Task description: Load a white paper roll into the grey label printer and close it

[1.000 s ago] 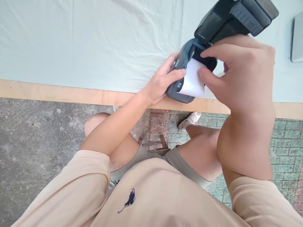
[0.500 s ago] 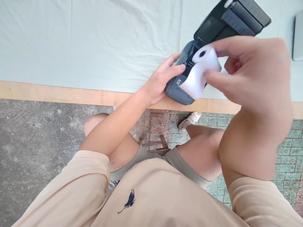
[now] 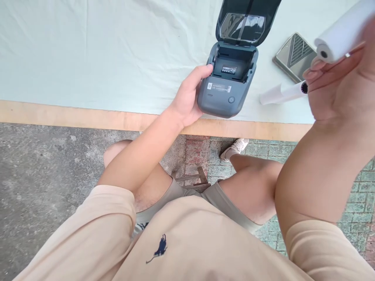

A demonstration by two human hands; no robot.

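Observation:
My left hand (image 3: 191, 93) grips a dark blue-grey portable label printer (image 3: 216, 101) by its left side, thumb at the edge of the paper compartment. The printer's lid (image 3: 265, 25) stands open, tilted back. Inside the compartment, a small printed sticker (image 3: 229, 69) shows on the bare floor. At the upper right, my right hand (image 3: 336, 89) holds a white paper roll (image 3: 336, 35) with a dark core; it is partly out of frame. Below that hand, a second white paper roll (image 3: 288, 93) with a loose end lies on the cloth.
A flat phone-like device (image 3: 297, 56) with a striped panel lies between the printer and my right hand. Pale cloth (image 3: 117, 54) covers the table, whose wooden front edge (image 3: 88, 114) runs just below the printer. My legs and a wooden stool (image 3: 202, 181) are underneath.
My right hand has moved up and right, away from the printer, with a paper roll. The paper roll that was at the compartment is out of it. The printer has turned more upright in view.

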